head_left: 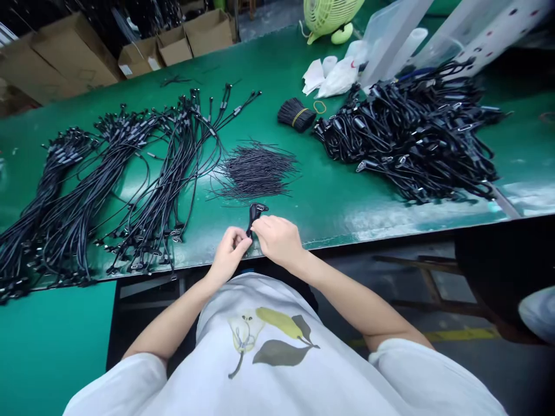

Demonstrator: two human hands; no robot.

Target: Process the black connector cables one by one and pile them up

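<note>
A folded black cable (254, 215) with a metal-ended plug stands up between my two hands at the table's near edge. My left hand (230, 249) is closed, its thumb and fingers pinching the lower part of the cable. From the other side my right hand (278, 238) closes round the cable just below the plug; its fingertips are partly hidden, and any tie between them is too small to make out. Just beyond the hands lies a loose pile of thin black twist ties (255, 170).
Long unfolded black cables (173, 156) lie in several bunches on the left. On the right is a heap of folded cables (411, 133). A banded bundle of ties (296, 114), a rubber band (319, 107), white bags (338, 78) and a green fan (329, 16) sit farther back on the green table (260, 58).
</note>
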